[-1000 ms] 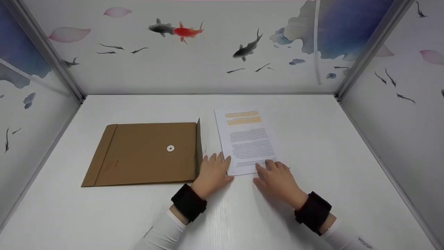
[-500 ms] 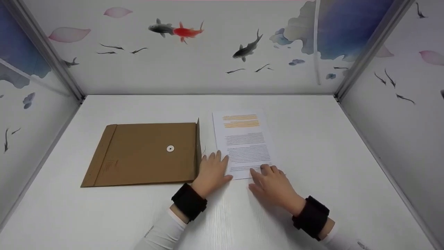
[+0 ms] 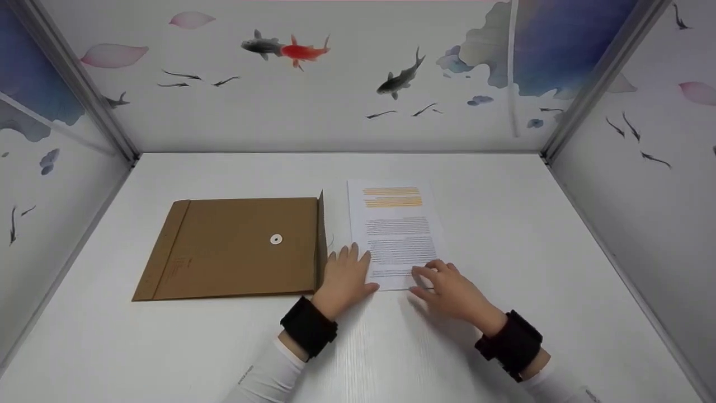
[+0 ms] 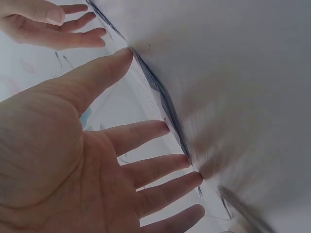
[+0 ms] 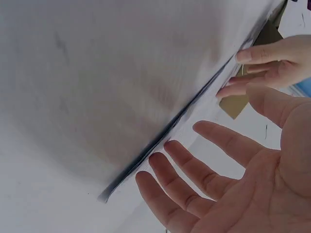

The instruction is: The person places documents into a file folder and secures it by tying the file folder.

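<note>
The stack of paper point(image 3: 396, 232) is lying flat on the white table point(image 3: 503, 224), just to the right of the brown envelope point(image 3: 235, 246), and none of it is inside the envelope yet. The envelope is resting flat with its flap edge standing up along its right side, next to the sheets. Judging from this, the work is at an early stage: the sheets are being squared up at their near edge, and lifting them and getting them anywhere else is all left to do.

The left hand point(image 3: 345, 277) is lying with fingers spread and straight, its fingertips touching the near left corner of the paper. The right hand point(image 3: 450, 291) is resting with fingers loosely stretched, touching the near right corner. Neither hand is pinching or curling round anything; both wrist views are showing open palms against the paper's edge
</note>
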`<state>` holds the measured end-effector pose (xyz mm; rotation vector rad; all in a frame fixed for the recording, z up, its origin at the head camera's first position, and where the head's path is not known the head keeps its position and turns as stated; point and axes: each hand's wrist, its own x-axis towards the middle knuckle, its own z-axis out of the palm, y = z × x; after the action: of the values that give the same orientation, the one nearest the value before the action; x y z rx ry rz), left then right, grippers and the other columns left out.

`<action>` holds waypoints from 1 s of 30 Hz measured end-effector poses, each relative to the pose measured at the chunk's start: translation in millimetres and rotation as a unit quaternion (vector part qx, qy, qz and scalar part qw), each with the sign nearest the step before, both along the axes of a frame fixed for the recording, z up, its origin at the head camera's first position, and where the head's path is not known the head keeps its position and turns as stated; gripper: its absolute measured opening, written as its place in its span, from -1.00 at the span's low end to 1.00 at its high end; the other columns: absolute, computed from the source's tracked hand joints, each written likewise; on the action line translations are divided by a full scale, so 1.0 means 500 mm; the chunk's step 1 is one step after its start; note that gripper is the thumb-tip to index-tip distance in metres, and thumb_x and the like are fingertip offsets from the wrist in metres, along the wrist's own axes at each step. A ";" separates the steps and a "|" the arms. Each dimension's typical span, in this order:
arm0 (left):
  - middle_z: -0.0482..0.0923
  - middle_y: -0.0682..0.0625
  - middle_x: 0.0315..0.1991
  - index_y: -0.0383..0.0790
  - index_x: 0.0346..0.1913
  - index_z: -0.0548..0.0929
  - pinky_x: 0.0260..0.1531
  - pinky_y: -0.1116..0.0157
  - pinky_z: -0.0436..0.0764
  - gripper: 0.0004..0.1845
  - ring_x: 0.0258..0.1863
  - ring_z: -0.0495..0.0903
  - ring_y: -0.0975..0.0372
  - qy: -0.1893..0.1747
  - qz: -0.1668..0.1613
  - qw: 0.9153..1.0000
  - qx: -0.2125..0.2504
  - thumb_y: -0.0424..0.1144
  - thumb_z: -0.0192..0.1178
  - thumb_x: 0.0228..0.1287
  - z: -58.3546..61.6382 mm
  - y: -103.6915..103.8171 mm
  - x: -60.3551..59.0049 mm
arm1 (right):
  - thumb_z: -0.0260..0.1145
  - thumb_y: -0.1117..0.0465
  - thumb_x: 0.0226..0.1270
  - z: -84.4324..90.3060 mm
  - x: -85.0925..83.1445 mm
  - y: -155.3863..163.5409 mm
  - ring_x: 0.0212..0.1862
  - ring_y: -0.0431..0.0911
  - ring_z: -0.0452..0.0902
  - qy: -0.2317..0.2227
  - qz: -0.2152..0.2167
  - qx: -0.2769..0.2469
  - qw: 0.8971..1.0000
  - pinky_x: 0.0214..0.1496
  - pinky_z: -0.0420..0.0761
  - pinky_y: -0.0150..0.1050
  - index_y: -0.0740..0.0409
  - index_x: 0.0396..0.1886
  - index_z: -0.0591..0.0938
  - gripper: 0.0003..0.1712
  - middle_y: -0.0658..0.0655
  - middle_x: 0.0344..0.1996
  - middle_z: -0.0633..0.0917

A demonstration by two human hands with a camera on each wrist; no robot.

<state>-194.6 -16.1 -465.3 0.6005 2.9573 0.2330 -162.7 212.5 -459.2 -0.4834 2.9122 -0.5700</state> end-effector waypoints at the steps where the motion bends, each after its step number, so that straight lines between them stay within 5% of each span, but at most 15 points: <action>1: 0.45 -0.33 0.41 -0.25 0.41 0.49 0.37 -0.11 0.46 -0.26 0.40 0.46 -0.13 0.000 0.000 1.000 0.000 0.13 0.33 0.31 0.000 0.000 0.000 | 0.34 0.08 0.45 0.001 -0.007 0.007 0.09 0.21 0.58 -0.009 -0.005 -0.015 1.000 0.20 0.59 0.17 0.30 0.28 0.60 -0.46 0.37 0.09 0.64; 10: 0.42 -0.33 0.44 -0.24 0.43 0.47 0.39 -0.11 0.45 -0.26 0.43 0.43 -0.13 -0.011 0.005 1.000 -0.003 0.12 0.32 0.33 0.003 0.000 0.005 | 0.25 0.07 0.53 0.003 -0.070 0.077 0.21 0.34 0.54 -0.076 -0.075 -0.104 0.989 0.25 0.55 0.23 0.47 0.43 0.38 -0.31 0.56 0.27 0.51; 23: 0.39 -0.31 0.47 -0.21 0.46 0.45 0.39 -0.10 0.46 -0.23 0.46 0.42 -0.11 -0.020 0.003 0.999 -0.026 0.18 0.29 0.33 0.002 0.003 0.000 | 0.12 -0.03 0.61 -0.005 -0.128 0.127 0.48 0.38 0.34 -0.165 -0.162 -0.213 0.949 0.33 0.62 0.04 0.36 0.57 0.18 -0.22 0.50 0.48 0.35; 30: 0.38 -0.30 0.48 -0.19 0.46 0.45 0.38 -0.12 0.46 -0.23 0.47 0.40 -0.11 -0.026 0.007 0.999 -0.027 0.17 0.29 0.33 0.002 0.003 -0.001 | 0.11 -0.07 0.60 -0.007 -0.140 0.131 0.38 0.26 0.51 -0.185 -0.195 -0.233 0.935 0.30 0.65 -0.05 0.32 0.60 0.14 -0.18 0.48 0.49 0.33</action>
<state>-195.1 -14.5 -464.2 0.5584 2.9092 0.1657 -232.7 278.2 -462.5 0.1635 2.4986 -1.2644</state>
